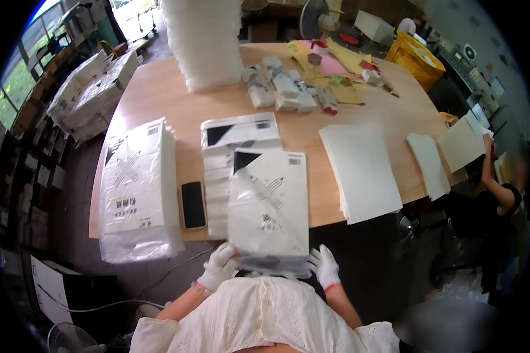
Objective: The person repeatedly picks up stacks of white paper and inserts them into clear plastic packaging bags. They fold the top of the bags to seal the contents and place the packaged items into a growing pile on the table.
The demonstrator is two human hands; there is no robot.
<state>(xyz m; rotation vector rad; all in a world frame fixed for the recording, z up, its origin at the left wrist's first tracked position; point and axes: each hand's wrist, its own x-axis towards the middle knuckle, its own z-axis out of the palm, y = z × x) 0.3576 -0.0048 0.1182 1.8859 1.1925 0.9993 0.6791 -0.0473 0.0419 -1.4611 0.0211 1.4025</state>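
The white printed paper pack in clear plastic film (269, 206) lies between your hands and mostly ahead of them. Its long axis runs away from your body, its near end beyond the edge of the light wooden table (321, 197). Your white-gloved left hand (221, 260) and white-gloved right hand (325, 266) are equally near, by its near corners. Whether they pinch it, I cannot tell.

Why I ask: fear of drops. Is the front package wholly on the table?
No: between left hand and right hand, the front package juts past the table.
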